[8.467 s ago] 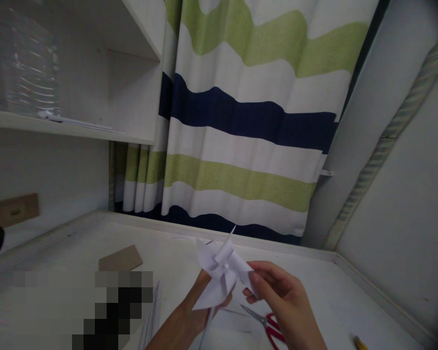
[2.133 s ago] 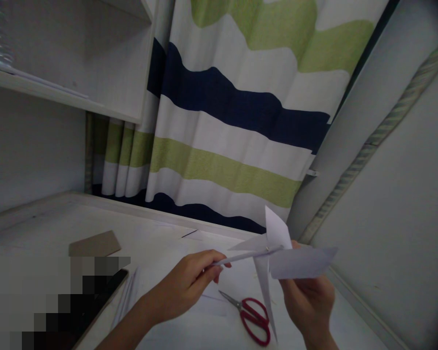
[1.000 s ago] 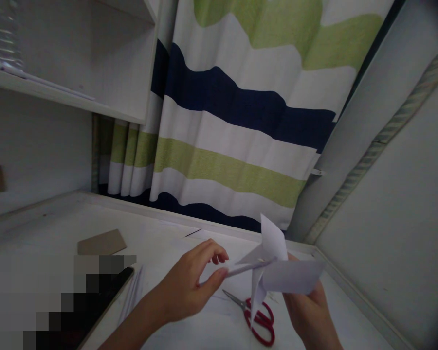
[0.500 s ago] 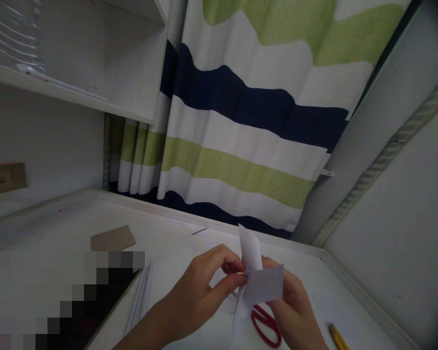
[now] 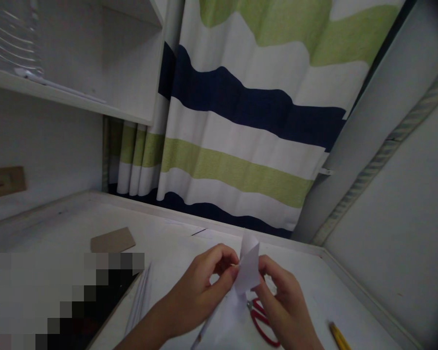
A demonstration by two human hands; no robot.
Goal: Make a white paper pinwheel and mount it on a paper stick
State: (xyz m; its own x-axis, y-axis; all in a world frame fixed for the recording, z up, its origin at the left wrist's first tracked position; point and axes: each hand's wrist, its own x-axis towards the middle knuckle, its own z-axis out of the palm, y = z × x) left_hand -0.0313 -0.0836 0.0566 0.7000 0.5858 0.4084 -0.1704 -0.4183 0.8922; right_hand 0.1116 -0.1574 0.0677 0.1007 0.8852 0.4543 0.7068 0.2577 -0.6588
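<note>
A white folded-paper pinwheel (image 5: 248, 267) is held up between my two hands above the desk. My left hand (image 5: 208, 287) is closed, its thumb and forefinger pinching a thin, pale stick at the pinwheel's left side. My right hand (image 5: 286, 296) is at the paper's right edge with its fingers curved and the thumb and forefinger apart. Whether its fingertips touch the paper is unclear. Red-handled scissors (image 5: 263, 323) lie on the desk below, partly covered by my right hand. A slim rod (image 5: 203, 331) shows beneath my left wrist.
On the white desk (image 5: 168, 253) are a brown card (image 5: 113, 239), several white paper strips (image 5: 138, 301) at left and a yellow tool (image 5: 338, 335) at right. A striped curtain (image 5: 233, 160) hangs behind. A white shelf (image 5: 127, 63) juts out at upper left.
The pinwheel has turned, so a blade that pointed right now faces me edge-up near the middle. My right hand has come out from behind the paper, its fingers now more visible.
</note>
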